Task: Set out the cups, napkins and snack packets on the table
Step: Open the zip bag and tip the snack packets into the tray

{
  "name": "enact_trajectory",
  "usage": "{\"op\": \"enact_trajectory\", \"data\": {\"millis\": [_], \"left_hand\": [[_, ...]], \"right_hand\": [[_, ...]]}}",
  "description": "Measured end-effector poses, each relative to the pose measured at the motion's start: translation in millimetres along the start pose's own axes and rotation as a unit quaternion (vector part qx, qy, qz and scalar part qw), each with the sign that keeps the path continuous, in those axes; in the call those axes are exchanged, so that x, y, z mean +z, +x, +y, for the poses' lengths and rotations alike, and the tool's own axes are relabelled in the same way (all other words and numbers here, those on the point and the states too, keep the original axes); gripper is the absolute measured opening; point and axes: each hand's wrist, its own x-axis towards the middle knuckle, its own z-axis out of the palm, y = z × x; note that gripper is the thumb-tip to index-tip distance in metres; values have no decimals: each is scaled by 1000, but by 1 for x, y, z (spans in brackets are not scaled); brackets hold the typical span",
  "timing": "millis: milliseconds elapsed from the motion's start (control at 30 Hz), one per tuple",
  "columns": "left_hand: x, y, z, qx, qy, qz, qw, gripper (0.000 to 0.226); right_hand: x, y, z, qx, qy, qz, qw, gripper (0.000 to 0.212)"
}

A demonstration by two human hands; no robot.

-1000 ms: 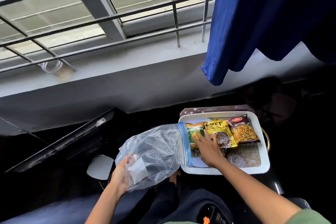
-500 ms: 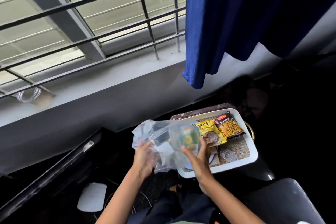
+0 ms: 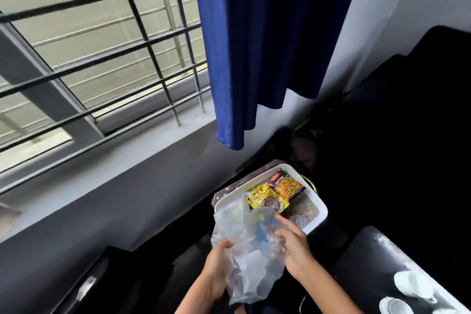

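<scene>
Both hands are gripping a crumpled clear plastic zip bag (image 3: 244, 250) with a blue seal strip: the left hand (image 3: 218, 266) is clutching its left side with curled fingers, and the right hand (image 3: 293, 250) is holding its right side, fingers bent into the film. The bag is hanging between the hands, overlapping the near left corner of a white rectangular plastic tray (image 3: 322, 211). Inside the tray, a yellow snack packet (image 3: 266, 199) is lying just beside a dark red mixture snack packet (image 3: 286, 185), both resting flat on a woven brown mat (image 3: 307, 208); a clear round lid or cup (image 3: 298, 220) is sitting near the right fingers. Two white ceramic cups (image 3: 413, 285) are standing on the dark counter (image 3: 369, 262) at the lower right. A blue curtain (image 3: 267, 33) is hanging above, beside a barred window (image 3: 102, 46).
</scene>
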Motion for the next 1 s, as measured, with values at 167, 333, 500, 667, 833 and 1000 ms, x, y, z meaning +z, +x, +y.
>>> {"op": "enact_trajectory", "data": {"millis": [167, 333, 500, 667, 833, 1000], "left_hand": [[0, -15, -23, 281, 119, 205, 930, 76], [11, -33, -32, 537, 518, 40, 665, 110], [42, -34, -45, 444, 638, -99, 622, 113], [79, -40, -72, 440, 676, -66, 588, 68], [119, -48, -121, 435, 639, -90, 628, 35], [169, -81, -200, 395, 628, -92, 665, 7]], "right_hand": [[-30, -17, 24, -15, 18, 77, 997, 37], [-47, -36, 31, -10, 66, 90, 994, 22], [-70, -66, 33, 44, 121, -7, 992, 26], [-122, -95, 41, 25, 186, -40, 981, 34], [-197, -127, 67, -102, 136, 64, 983, 23], [-284, -184, 117, -112, 60, 62, 990, 44]]}}
